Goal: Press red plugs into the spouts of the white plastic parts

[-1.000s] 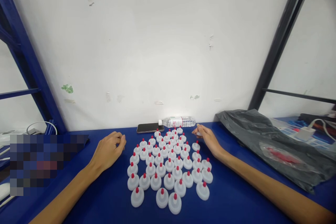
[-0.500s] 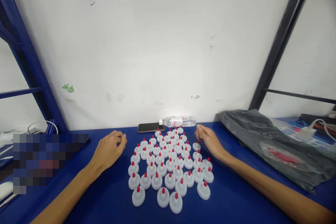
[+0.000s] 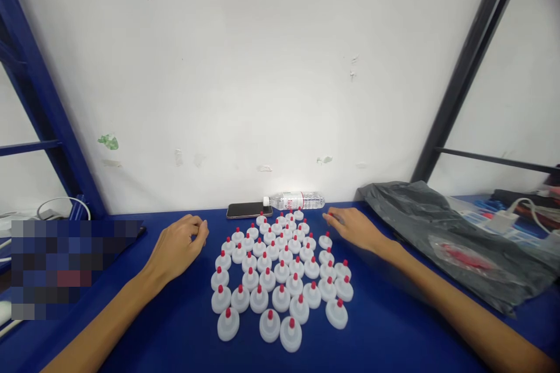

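Note:
Many small translucent white bottles (image 3: 281, 297) with narrow red caps stand upright in a loose cluster on the blue table (image 3: 175, 326). My left hand (image 3: 180, 245) rests on the table left of the cluster, apart from it. Its fingers are curled in and the thumb lies close to them; nothing shows in it. At the cluster's far right edge is my right hand (image 3: 352, 227), just above the nearest bottle (image 3: 325, 240). Its thumb and forefinger point left with tips close together. Whether anything small lies between them I cannot make out.
Against the wall lie a clear water bottle (image 3: 301, 200) on its side and a black phone (image 3: 247, 210). A grey plastic bag (image 3: 406, 221) with a small red packet (image 3: 466, 256) lies at right. Blue (image 3: 48, 105) and dark (image 3: 464, 70) frame posts flank the table.
My right hand has turned flatter, its fingers stretching more to the left. My left hand keeps its curled pose. The whole view has shifted slightly; the bottles keep their arrangement.

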Tool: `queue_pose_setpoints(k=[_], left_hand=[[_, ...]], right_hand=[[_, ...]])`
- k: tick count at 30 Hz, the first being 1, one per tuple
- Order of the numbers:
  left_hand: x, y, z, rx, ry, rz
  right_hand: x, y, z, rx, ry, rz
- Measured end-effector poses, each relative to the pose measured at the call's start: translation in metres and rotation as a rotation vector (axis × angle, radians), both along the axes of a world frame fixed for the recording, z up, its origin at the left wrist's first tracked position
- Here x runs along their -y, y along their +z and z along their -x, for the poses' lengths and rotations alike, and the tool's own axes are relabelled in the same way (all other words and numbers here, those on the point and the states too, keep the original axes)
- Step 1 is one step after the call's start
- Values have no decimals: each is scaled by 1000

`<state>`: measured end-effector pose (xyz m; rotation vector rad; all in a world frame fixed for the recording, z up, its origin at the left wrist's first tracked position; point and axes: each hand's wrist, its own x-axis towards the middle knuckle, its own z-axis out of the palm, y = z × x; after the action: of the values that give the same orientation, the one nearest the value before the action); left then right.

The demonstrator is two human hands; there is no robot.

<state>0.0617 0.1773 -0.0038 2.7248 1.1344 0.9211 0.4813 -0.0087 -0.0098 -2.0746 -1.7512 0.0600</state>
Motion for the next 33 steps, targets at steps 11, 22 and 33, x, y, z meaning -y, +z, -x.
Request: queue_pose_setpoints(k=[11, 22, 33], left_hand=[[0, 2, -1, -27, 1, 23], [-2, 1, 0, -41, 0, 26], [3, 5, -2, -10, 15, 29]], right_hand=[[5, 1, -11, 216, 117, 177], [5, -3, -14, 252, 155, 98], [0, 0, -20, 161, 114, 45]])
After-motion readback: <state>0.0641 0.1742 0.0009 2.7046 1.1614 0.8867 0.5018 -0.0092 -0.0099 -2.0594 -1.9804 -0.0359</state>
